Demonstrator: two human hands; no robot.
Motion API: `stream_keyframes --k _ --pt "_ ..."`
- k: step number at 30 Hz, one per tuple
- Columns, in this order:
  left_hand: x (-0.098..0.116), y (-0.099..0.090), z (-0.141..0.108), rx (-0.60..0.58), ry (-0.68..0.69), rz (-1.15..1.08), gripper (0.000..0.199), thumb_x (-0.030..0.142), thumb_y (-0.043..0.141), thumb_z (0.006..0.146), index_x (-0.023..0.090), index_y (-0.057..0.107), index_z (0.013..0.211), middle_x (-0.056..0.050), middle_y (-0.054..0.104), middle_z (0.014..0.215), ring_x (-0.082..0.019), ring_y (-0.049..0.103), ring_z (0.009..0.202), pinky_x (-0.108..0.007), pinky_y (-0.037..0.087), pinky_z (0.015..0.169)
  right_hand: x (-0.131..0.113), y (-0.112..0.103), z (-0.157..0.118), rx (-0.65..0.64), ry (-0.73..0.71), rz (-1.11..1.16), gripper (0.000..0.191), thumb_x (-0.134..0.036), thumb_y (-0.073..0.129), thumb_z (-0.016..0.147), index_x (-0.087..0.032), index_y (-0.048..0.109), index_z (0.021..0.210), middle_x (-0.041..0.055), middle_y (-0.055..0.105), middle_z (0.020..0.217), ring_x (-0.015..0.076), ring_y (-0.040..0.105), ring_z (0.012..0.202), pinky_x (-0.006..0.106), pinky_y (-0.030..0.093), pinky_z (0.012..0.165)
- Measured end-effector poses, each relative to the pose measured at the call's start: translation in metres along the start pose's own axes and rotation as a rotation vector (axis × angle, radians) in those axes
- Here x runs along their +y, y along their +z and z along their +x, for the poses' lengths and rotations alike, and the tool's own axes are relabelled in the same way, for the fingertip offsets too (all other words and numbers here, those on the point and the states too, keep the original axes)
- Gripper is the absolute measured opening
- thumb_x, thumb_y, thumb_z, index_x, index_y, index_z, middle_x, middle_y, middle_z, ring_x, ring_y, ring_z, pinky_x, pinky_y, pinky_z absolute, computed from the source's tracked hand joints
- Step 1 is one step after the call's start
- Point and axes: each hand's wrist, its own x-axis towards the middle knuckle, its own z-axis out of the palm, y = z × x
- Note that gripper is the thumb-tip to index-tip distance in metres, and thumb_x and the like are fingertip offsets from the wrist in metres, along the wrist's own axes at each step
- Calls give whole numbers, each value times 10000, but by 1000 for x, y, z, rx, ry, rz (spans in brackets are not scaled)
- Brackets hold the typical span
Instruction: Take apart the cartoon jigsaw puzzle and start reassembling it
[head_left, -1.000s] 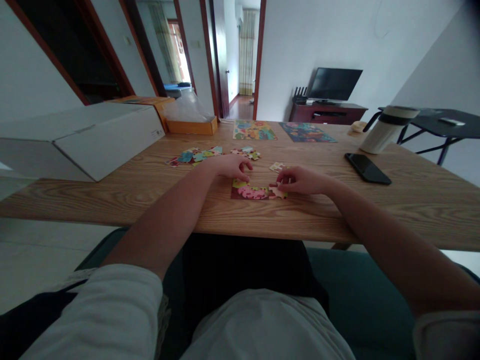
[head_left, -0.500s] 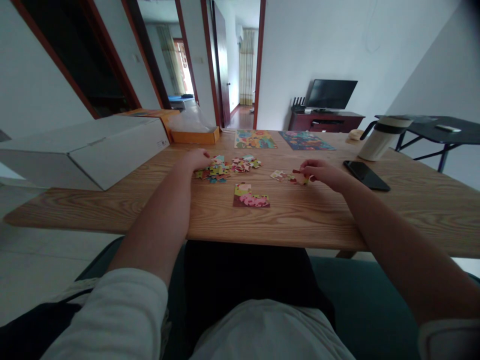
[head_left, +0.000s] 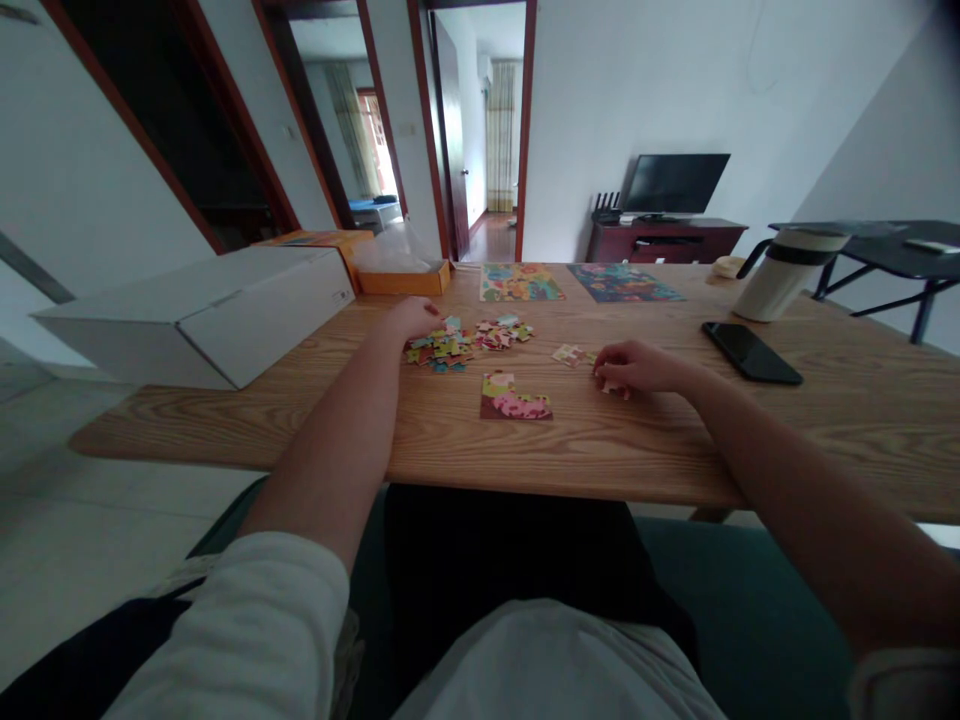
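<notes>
My left hand (head_left: 417, 318) rests at the left edge of a heap of loose puzzle pieces (head_left: 442, 347); its fingertips are too small to read. A second heap (head_left: 504, 332) lies just right of the first. My right hand (head_left: 626, 366) is closed, low over the wood, with a pink puzzle piece (head_left: 616, 389) at its fingertips. Left of that hand are a few pale joined pieces (head_left: 568, 355). Nearer the front edge sits a partly joined puzzle section (head_left: 516, 398) with a pink shape.
The wooden table (head_left: 585, 465) carries a white box (head_left: 255, 310) and an orange tray (head_left: 405, 281) at left. Two picture sheets (head_left: 523, 282) (head_left: 626, 282) lie at the back. A black phone (head_left: 751, 353) and a white flask (head_left: 780, 283) stand at right.
My right hand has come down and nearer to me with the piece, away from the pale pieces. My left hand stays by the heap. The whole view has shifted slightly.
</notes>
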Motion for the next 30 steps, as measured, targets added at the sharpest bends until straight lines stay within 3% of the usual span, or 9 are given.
stream_keyframes --k 8,15,18,22,25,30 --pt "-13 -1 6 -142 -91 77 577 546 818 671 216 729 1136 -92 753 1104 -261 715 884 -287 524 720 7 -3 2 96 10 -270 152 -336 621 884 -190 663 867 63 754 827 138 632 523 276 486 530" --pt "-34 -1 -16 -75 55 19 441 513 673 831 227 707 1164 -70 727 1197 -235 688 1042 -244 519 827 5 -3 1 115 50 -224 156 -335 618 897 -182 647 895 75 745 840 141 631 535 282 500 532" --pt "-28 0 -21 -100 120 28 614 546 670 822 202 624 1329 -99 659 1330 -245 647 1146 -250 495 909 8 -1 3 142 68 -181 161 -336 630 893 -178 644 921 82 746 852 137 629 551 269 508 526" --pt "-12 3 -26 -209 247 112 908 666 763 671 249 533 1444 -94 519 1503 -303 545 1296 -295 441 1019 12 -2 5 149 78 -150 193 -358 654 888 -172 645 937 86 746 854 127 623 550 252 513 523" --pt "-4 5 -30 -223 248 158 776 654 729 719 280 600 1385 -67 541 1485 -302 545 1296 -309 429 1031 14 -3 6 133 68 -142 201 -369 654 890 -174 637 939 81 749 866 118 619 543 241 508 519" --pt "-7 6 -29 -163 238 98 522 499 713 789 246 695 1245 -55 684 1284 -270 638 1145 -301 480 941 15 -4 6 116 60 -150 178 -347 626 909 -174 628 951 80 753 879 122 632 559 238 514 529"
